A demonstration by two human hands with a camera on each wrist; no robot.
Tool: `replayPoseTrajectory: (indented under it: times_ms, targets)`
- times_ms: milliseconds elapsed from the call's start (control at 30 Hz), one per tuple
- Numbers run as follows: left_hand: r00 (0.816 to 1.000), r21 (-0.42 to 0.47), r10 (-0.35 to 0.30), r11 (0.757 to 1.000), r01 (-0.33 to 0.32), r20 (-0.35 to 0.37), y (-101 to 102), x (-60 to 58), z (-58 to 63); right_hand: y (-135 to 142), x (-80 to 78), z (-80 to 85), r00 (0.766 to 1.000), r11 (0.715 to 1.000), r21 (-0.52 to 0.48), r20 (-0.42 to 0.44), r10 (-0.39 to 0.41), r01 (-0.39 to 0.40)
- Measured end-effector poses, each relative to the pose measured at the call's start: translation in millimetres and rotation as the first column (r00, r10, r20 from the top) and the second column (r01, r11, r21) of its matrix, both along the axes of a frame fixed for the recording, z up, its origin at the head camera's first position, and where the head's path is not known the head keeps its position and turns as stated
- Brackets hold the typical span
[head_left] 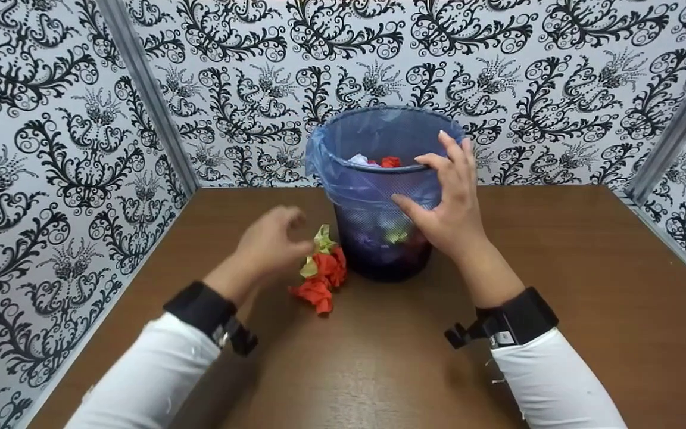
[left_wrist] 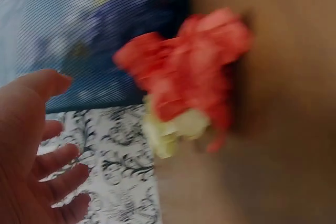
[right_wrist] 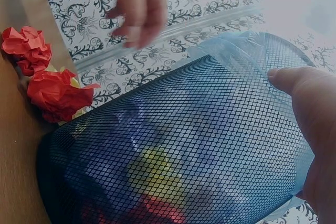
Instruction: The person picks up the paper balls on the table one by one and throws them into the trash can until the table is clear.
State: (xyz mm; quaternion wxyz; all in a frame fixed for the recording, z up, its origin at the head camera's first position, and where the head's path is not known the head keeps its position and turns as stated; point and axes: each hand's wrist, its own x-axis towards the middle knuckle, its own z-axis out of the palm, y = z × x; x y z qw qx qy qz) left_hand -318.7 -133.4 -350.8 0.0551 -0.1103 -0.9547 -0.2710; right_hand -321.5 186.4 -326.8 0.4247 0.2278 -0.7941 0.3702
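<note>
A dark mesh wastebasket point(head_left: 379, 238) stands upright, lined with a blue plastic bag point(head_left: 343, 179) folded over its rim. My right hand point(head_left: 453, 196) touches its right front side near the rim, thumb and fingers spread apart. In the right wrist view the thumb point(right_wrist: 296, 85) lies by the liner. My left hand point(head_left: 268, 238), blurred, hovers left of the wastebasket with loosely bent fingers and nothing in them. Beside it, crumpled red paper point(head_left: 331, 268) and crumpled yellow paper point(head_left: 323, 239) lie on the table against the basket's left side.
Crumpled paper, including a red ball point(head_left: 390, 161) and a white one point(head_left: 358, 159), shows inside the wastebasket. A brown wooden table point(head_left: 379, 369) carries everything. Black-and-white patterned walls point(head_left: 248, 71) rise behind and to the sides, with grey corner strips.
</note>
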Motion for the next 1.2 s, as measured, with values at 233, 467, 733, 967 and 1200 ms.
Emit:
replayPoseTrajectory:
  times_ms: [233,467,733,967,1200]
  targets:
    - [0.996,-0.19,-0.079,0.978,0.083,0.031,7.5,18.3,-39.5,0.6,0.5,1.3,1.0,1.0,-0.001,0.004,0.001,-0.001]
    - [0.993,-0.203,-0.113,0.973,0.114,0.018,11.8,24.5,-58.7,2.3,0.4,1.9,1.0,1.0,0.007,0.003,-0.008,0.008]
    - [0.98,-0.087,-0.188,0.977,0.193,0.066,12.4,20.4,-67.8,3.4,1.2,2.8,1.0,1.0,0.011,0.004,-0.012,0.012]
    - [0.962,-0.038,-0.271,0.961,0.272,0.044,10.7,19.1,-69.7,3.8,0.5,2.5,1.0,1.0,0.015,0.007,-0.014,0.014]
    - [0.949,-0.085,-0.313,0.946,0.314,0.023,-3.0,18.2,-53.3,1.1,1.0,0.1,1.0,1.0,0.018,0.008,-0.01,0.01]
